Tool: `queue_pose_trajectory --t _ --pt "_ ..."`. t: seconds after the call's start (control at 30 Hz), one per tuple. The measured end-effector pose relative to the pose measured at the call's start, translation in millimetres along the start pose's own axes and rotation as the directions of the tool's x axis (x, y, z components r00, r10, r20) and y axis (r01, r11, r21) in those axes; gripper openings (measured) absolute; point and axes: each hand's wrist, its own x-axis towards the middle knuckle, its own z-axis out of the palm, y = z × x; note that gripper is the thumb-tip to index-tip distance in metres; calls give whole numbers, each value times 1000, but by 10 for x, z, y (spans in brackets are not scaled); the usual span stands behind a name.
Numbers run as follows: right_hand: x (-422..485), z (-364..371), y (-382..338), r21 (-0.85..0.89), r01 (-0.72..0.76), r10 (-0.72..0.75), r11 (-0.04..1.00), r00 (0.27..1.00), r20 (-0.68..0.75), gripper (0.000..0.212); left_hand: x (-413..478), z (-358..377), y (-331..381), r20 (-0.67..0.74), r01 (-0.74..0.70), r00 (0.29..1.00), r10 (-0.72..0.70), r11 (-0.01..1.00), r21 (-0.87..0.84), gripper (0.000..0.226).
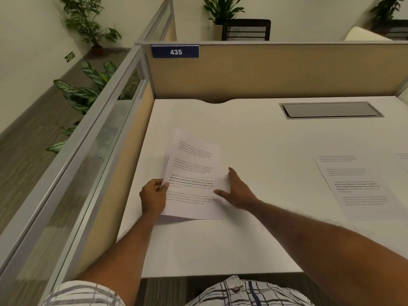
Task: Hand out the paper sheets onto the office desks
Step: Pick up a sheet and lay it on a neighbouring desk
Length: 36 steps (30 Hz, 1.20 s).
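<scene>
My left hand grips the left edge of a stack of printed paper sheets, held low over the white desk. One more sheet pokes out from behind the stack, slid up and away from me. With fingers straight and spread, my right hand touches the stack's right edge. Another printed sheet lies flat on the desk to the right, and the corner of a third shows at the right frame edge.
Tan cubicle partitions surround the desk, and the back one carries a blue sign 435. A grey cable hatch is set into the desk at the back right. Potted plants stand beyond the glass-topped left partition. A black chair sits behind the back wall.
</scene>
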Motion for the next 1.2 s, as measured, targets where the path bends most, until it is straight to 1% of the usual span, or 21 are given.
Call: queue_pose_trajectory --t 0.07,0.13,0.23,0.33,0.47,0.53,0.6,0.67,0.77,0.83,0.9,0.93,0.97,1.03,1.1,1.13,1.2 --pt "-8 -62 25 157 -31 39 987 998 -46 105 3 42 9 28 32 999 -29 996 -88 25" --pt "-13 -116 69 274 -69 95 959 992 -83 105 -29 124 48 57 54 997 -46 988 -143 26" --pt "-54 -221 173 384 -112 173 916 977 -127 101 -111 314 150 79 83 995 -67 973 -217 25" --pt "-142 -356 328 446 -166 244 880 962 -124 95 -212 569 270 130 117 988 -84 954 -277 25" --pt "-275 -499 683 549 -219 335 807 935 -119 89 -377 966 376 221 132 973 -69 948 -288 19" --pt "-352 -599 836 561 -209 360 801 917 -173 76 -453 1145 444 279 128 959 -49 953 -275 21" --pt "-424 -721 957 530 -196 376 825 891 -256 63 -507 1304 520 323 111 946 -24 961 -252 24" --pt "-490 -854 1059 497 -202 386 844 872 -302 57 -575 1431 622 354 75 935 8 972 -222 27" --pt "-552 -1011 1248 446 -215 373 869 876 -305 56 -683 1606 743 372 -7 927 52 992 -123 41" --pt "-555 -1080 1350 413 -224 359 883 889 -285 56 -731 1708 753 373 -148 916 150 988 -34 49" --pt "-535 -1117 1397 398 -228 351 889 897 -269 55 -767 1798 705 378 -346 878 295 935 74 49" --pt "-519 -1122 1407 394 -221 341 892 901 -267 55 -777 1845 661 396 -444 845 360 885 144 49" --pt "-507 -1118 1412 384 -211 327 899 906 -269 53 -797 1879 631 430 -518 812 395 827 217 53" --pt "-502 -1103 1428 361 -196 303 911 914 -268 51 -836 1931 582 531 -587 764 366 737 336 73" --pt "-505 -1102 1470 346 -196 295 918 919 -261 52 -849 1968 539 614 -633 724 315 656 410 99" --pt "-507 -1104 1499 333 -198 291 922 922 -257 53 -849 1977 517 636 -652 711 300 622 434 109" --pt "-523 -1098 1569 286 -211 283 935 929 -239 59 -853 1986 489 649 -673 699 301 584 454 115"
